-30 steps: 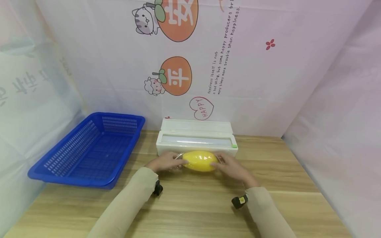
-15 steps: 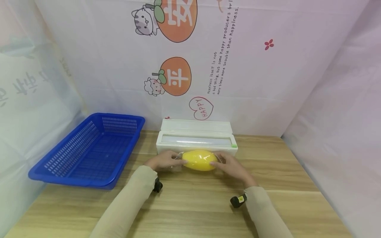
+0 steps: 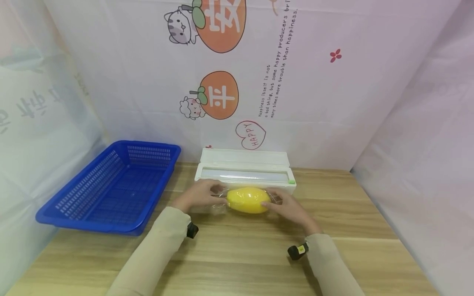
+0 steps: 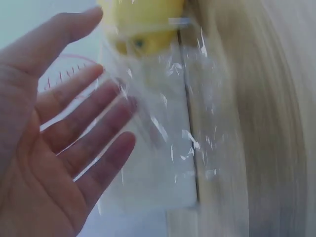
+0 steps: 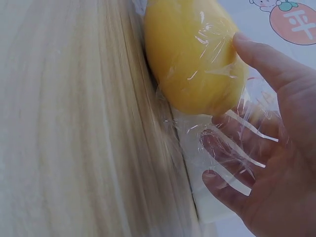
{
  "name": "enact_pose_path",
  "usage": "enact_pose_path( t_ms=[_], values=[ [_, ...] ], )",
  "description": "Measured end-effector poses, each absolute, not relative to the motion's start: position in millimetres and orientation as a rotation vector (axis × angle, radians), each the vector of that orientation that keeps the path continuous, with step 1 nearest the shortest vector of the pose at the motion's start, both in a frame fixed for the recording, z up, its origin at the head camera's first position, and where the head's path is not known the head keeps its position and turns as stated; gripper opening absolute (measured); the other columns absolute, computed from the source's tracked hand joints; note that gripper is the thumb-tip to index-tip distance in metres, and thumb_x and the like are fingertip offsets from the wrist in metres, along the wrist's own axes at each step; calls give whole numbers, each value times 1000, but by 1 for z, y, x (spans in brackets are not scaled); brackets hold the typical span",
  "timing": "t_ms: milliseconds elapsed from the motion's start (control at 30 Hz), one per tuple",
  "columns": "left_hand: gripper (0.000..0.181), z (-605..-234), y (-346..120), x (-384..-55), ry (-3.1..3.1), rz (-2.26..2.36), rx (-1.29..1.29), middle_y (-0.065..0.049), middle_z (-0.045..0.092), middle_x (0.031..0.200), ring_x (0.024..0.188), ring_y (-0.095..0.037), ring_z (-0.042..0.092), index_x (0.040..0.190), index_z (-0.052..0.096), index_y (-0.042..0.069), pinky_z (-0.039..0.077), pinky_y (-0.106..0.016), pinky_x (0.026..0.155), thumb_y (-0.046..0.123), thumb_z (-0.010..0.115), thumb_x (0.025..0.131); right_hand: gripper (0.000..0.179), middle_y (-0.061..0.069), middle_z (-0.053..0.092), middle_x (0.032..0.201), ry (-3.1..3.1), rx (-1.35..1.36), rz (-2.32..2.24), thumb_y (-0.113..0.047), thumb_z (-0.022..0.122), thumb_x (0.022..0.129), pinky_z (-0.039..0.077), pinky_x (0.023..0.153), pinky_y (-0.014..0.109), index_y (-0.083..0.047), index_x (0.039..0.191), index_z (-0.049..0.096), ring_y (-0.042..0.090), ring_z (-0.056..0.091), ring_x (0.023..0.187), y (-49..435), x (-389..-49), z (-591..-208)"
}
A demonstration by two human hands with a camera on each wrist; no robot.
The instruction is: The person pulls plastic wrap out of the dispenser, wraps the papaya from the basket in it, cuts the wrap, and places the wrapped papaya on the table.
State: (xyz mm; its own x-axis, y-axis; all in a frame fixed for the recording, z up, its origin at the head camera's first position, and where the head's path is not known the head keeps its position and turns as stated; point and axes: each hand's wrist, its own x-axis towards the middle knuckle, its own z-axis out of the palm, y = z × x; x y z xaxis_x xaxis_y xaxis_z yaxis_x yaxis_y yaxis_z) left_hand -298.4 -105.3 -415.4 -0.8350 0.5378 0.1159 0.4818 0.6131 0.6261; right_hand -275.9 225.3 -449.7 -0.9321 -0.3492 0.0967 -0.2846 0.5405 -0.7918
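Observation:
A yellow oval fruit (image 3: 249, 200), perhaps a mango, is loosely covered in clear cling film (image 4: 190, 143). It lies sideways in front of a white cling film box (image 3: 244, 176) whose lid stands up. My right hand (image 3: 290, 209) holds the fruit's right end, thumb on the front and fingers behind, among the film. In the right wrist view the thumb touches the yellow skin through the film. My left hand (image 3: 200, 194) is at the left end with fingers apart; in the left wrist view its fingertips are beside the loose film, off the fruit (image 4: 143, 24).
A blue slotted plastic basket (image 3: 137, 228) stands on the left of the wooden table (image 3: 237, 255). Printed white cloth (image 3: 296, 82) hangs behind the box and along both sides. Small cameras are strapped to both wrists.
My left hand has let go of the fruit's left end and shifted slightly left and up, leaving loose film there. The right hand and the fruit have hardly moved.

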Motion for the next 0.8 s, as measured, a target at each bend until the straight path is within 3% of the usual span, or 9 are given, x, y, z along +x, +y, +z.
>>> enact_pose_path(
  t_ms=[267,567,800],
  values=[
    [39,-413,-88,-291,2891,938,1075,-2,63,118,113,-26,57,114,68,13,47,-43,99,28,85,82,69,13,53,142,2673,-517,-1396,-43,72,92,48,98,50,-11,147,47,32,56,119,232,-268,-442],
    [48,-430,-75,-291,2962,841,1129,2,61,122,112,-18,56,122,66,25,47,-39,98,38,85,80,60,8,57,140,2706,-425,-1412,-46,70,92,44,102,55,-17,142,54,32,54,123,248,-263,-433],
    [50,-435,-69,-292,2948,906,1071,4,62,122,111,-16,58,125,65,23,48,-38,97,33,86,80,62,7,62,129,2689,-561,-1330,-41,77,88,47,96,47,-14,139,57,27,57,114,251,-263,-436]
  ],
)
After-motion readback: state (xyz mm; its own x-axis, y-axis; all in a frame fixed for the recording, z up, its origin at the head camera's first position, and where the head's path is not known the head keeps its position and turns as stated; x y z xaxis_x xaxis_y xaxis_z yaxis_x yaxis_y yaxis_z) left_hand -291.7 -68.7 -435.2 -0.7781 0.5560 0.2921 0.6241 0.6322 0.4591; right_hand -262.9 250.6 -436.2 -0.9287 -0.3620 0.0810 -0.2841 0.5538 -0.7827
